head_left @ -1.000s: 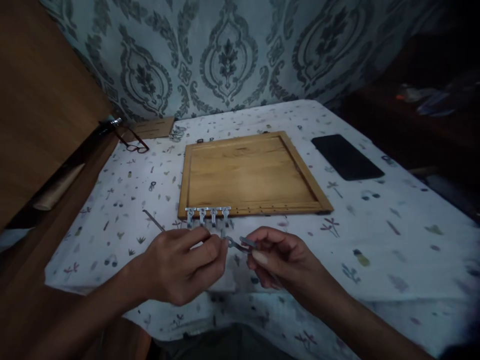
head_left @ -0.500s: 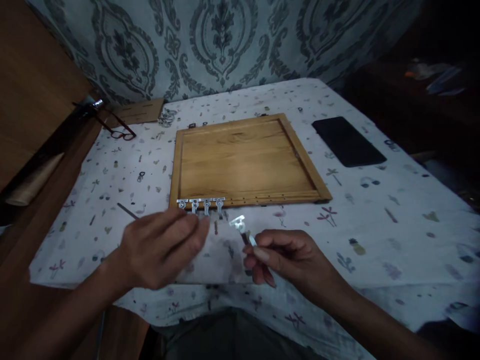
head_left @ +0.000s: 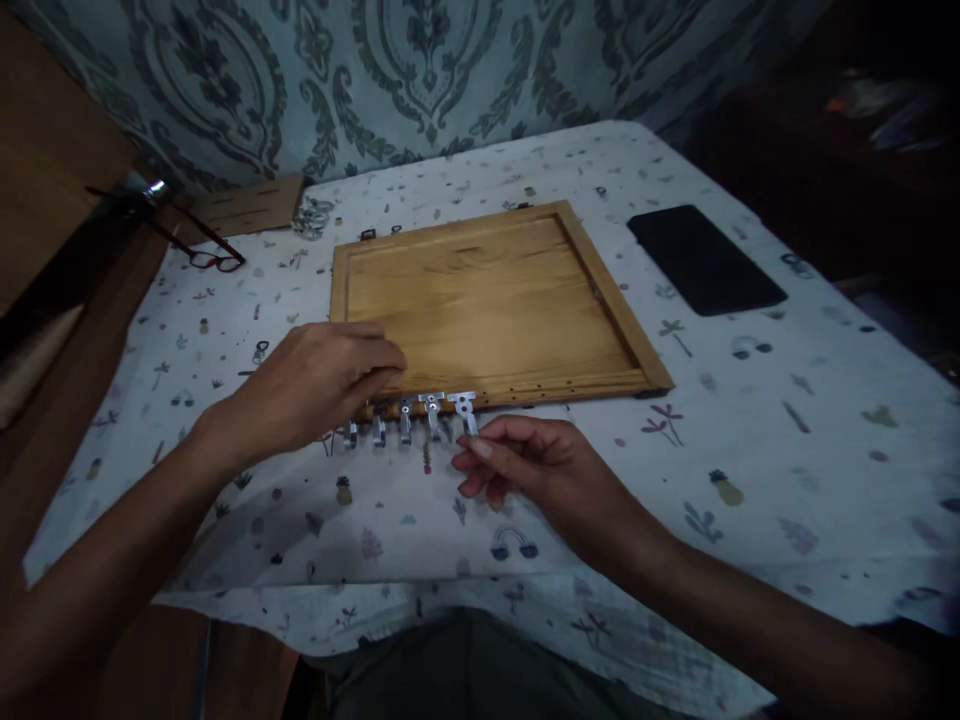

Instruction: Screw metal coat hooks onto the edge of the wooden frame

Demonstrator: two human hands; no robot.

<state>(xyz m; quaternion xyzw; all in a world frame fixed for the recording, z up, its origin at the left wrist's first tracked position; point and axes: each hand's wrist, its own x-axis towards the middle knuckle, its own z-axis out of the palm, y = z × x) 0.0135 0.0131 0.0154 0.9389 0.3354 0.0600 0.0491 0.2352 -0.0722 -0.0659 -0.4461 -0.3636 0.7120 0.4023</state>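
Metal hook (head_left: 469,419) at the near edge of the wooden board (head_left: 480,310), beside four others; your right hand (head_left: 551,462) pinches its lower end. Your left hand (head_left: 315,380) curls over the board's near-left corner, contents indeterminable.

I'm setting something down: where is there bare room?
The widest bare patch of tablecloth lies nearer than the black slab, right of the right hand. A smaller one lies between the metal hooks and the front edge. It is crowded along the near left edge of the board, with hooks and left hand, and far left, with glasses and cardboard.
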